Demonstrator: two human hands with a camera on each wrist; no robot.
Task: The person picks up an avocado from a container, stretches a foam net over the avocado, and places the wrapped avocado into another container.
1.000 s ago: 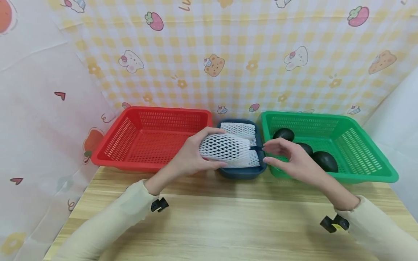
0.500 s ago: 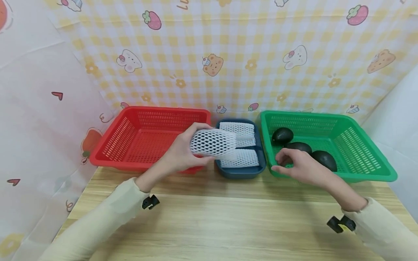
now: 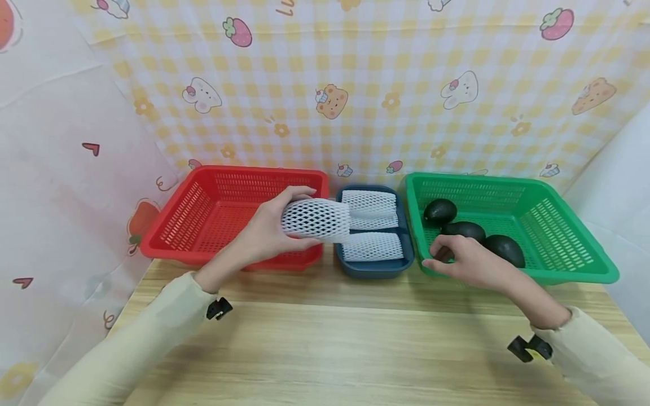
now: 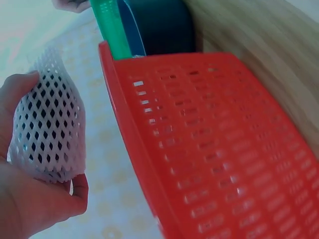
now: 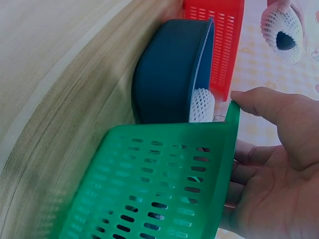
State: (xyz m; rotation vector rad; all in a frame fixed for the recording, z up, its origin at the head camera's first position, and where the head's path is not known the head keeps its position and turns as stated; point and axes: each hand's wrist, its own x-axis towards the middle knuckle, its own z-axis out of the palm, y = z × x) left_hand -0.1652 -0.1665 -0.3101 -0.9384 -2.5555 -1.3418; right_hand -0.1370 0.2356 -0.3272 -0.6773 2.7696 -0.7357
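Before me I have a table [image 3: 345,349] with a pale, yellowish wood-grain top, a straight seam running across it from side to side. Three containers stand on it in a row along the far part: to my left a red plastic basket [image 3: 254,183] with slotted walls, to my right a green slotted basket [image 3: 569,276], and between them, near both, a smaller dark blue bin [image 3: 376,273] with rounded corners.
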